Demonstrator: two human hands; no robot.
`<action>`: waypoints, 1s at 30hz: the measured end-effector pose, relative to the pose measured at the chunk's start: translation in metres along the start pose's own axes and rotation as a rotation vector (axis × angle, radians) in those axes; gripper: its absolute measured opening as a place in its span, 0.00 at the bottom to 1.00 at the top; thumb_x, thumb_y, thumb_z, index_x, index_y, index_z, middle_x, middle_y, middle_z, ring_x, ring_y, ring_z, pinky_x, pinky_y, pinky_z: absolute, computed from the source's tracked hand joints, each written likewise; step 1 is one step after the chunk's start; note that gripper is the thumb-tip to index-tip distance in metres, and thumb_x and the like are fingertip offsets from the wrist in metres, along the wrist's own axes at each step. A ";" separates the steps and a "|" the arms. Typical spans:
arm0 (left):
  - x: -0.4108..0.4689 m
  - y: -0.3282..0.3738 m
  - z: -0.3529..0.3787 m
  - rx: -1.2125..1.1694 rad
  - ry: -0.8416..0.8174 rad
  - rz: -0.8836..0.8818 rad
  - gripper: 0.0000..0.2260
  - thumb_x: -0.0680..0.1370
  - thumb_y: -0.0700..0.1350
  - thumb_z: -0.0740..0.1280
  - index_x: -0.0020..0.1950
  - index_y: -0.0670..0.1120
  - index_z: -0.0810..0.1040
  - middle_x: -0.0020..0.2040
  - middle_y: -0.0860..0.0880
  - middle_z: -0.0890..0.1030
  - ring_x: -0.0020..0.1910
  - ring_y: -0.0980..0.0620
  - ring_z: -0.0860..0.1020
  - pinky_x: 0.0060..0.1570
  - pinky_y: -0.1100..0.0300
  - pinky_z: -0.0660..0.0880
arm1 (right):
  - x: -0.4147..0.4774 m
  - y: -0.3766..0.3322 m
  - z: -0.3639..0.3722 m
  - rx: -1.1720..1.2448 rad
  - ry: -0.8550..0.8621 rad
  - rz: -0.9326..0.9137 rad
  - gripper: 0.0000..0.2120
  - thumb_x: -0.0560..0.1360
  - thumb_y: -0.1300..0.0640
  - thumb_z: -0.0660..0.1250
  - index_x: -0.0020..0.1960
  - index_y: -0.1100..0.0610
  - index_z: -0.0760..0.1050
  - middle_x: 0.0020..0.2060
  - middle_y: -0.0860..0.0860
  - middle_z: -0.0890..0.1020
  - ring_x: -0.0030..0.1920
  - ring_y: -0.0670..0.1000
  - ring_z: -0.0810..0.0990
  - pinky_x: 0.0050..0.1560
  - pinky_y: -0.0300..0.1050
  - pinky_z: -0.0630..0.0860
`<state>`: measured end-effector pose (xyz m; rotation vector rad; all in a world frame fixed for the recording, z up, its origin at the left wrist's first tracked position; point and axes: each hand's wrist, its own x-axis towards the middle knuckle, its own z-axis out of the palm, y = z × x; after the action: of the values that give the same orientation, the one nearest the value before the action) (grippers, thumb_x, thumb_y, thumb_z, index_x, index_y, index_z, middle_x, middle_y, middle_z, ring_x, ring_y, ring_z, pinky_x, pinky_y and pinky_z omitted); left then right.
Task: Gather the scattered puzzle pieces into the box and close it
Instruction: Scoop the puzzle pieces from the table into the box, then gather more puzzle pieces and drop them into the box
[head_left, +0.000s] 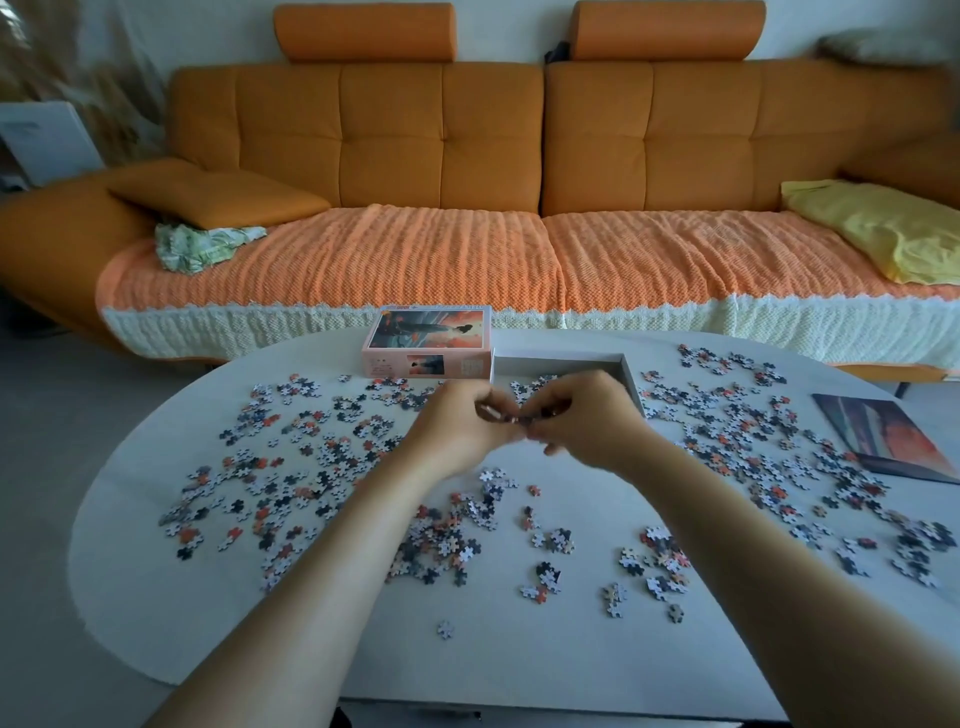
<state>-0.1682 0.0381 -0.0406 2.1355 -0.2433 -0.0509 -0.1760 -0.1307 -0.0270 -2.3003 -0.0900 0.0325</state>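
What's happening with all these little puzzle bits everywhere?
A person is tidying up a puzzle. Their left hand and right hand meet above the white oval table, pinching a few small jigsaw puzzle pieces just in front of the open white cardboard box. Its pink picture lid sits beside it, and most pieces lie scattered around.

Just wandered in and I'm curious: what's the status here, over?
Left hand and right hand both pinching puzzle pieces, just short of the open box. Scattered pieces all over the table; lid beside box. Nothing in the way.
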 end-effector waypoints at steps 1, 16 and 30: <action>0.006 0.003 0.000 -0.021 0.031 0.024 0.07 0.70 0.46 0.78 0.45 0.50 0.82 0.37 0.56 0.79 0.35 0.58 0.76 0.35 0.63 0.70 | 0.005 0.000 -0.003 0.031 0.041 -0.007 0.04 0.69 0.59 0.77 0.42 0.53 0.84 0.33 0.50 0.85 0.31 0.47 0.84 0.26 0.33 0.73; 0.048 -0.025 0.023 0.547 0.203 0.459 0.09 0.79 0.48 0.68 0.56 0.51 0.84 0.50 0.53 0.80 0.53 0.50 0.73 0.53 0.56 0.70 | 0.035 0.027 -0.007 -0.382 0.132 -0.162 0.13 0.81 0.57 0.60 0.59 0.50 0.81 0.44 0.51 0.85 0.35 0.48 0.75 0.37 0.41 0.69; -0.015 -0.042 -0.008 0.505 0.033 0.257 0.24 0.80 0.51 0.64 0.75 0.52 0.64 0.72 0.53 0.63 0.72 0.52 0.60 0.71 0.55 0.61 | 0.004 0.010 0.023 -0.481 0.136 -0.550 0.14 0.75 0.64 0.62 0.55 0.56 0.82 0.52 0.53 0.82 0.52 0.56 0.79 0.50 0.53 0.79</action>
<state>-0.1749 0.0701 -0.0723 2.5817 -0.5563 0.2162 -0.1729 -0.1197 -0.0499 -2.6615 -0.7220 -0.4723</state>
